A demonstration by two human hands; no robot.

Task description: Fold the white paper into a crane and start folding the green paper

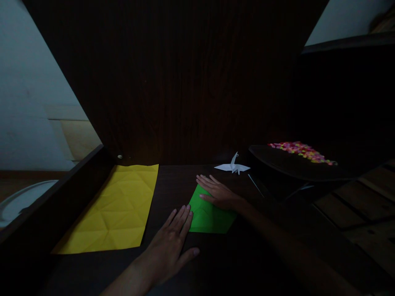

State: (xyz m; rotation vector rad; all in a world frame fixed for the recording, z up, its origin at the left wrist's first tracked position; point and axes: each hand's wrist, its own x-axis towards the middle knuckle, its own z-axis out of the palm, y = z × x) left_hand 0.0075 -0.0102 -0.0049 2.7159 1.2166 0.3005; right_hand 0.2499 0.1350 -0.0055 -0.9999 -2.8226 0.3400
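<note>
A folded sheet of green paper (210,218) lies flat on the dark wooden surface in front of me. My right hand (217,193) rests flat across its upper part, fingers stretched out and pointing left. At the paper's left edge, my left hand (173,238) lies with its fingers extended and its thumb apart, the fingertips touching the edge. Part of the green paper is hidden under the right hand and wrist. Behind the right hand stands a white paper crane (233,166).
To the left lies a creased yellow sheet (120,209) beside a raised wooden edge (61,197). A thin pale stick (255,185) is at the right. Many small colourful pieces (302,151) lie on a dark curved surface (277,162). A tall wooden panel (185,82) rises behind.
</note>
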